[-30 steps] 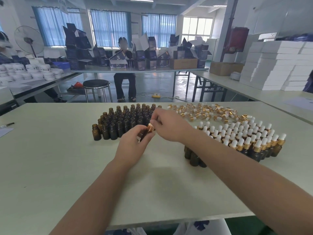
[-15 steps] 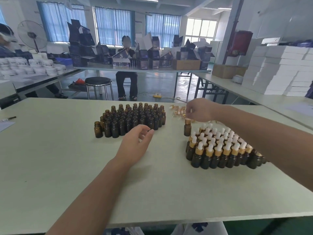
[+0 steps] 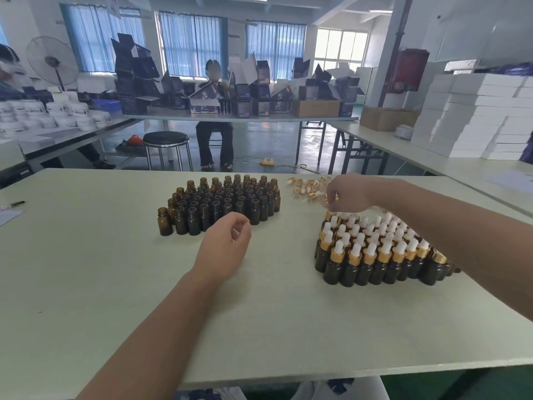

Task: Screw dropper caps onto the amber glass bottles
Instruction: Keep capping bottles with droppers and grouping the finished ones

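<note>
A cluster of open amber bottles [image 3: 225, 203] stands at the middle far side of the pale table [image 3: 86, 269]. To the right stands a group of bottles with gold and white dropper caps [image 3: 375, 255]. Loose dropper caps [image 3: 305, 189] lie in a pile behind them. My left hand [image 3: 225, 246] hovers just in front of the open bottles, fingers loosely curled, holding nothing. My right hand [image 3: 349, 192] reaches down into the loose caps, fingertips among them. Whether it pinches a cap is hidden by the fingers.
A pen [image 3: 13, 204] and a sheet of paper [image 3: 7, 216] lie at the table's left edge. Beyond the table are a black stool [image 3: 165, 138], a seated person [image 3: 215, 134] and stacked white boxes [image 3: 476, 116] on the right-hand table.
A second ago both hands held one bottle and turned its cap. My right hand then set that bottle by the capped group and moved back to the loose caps. My left hand let go.
</note>
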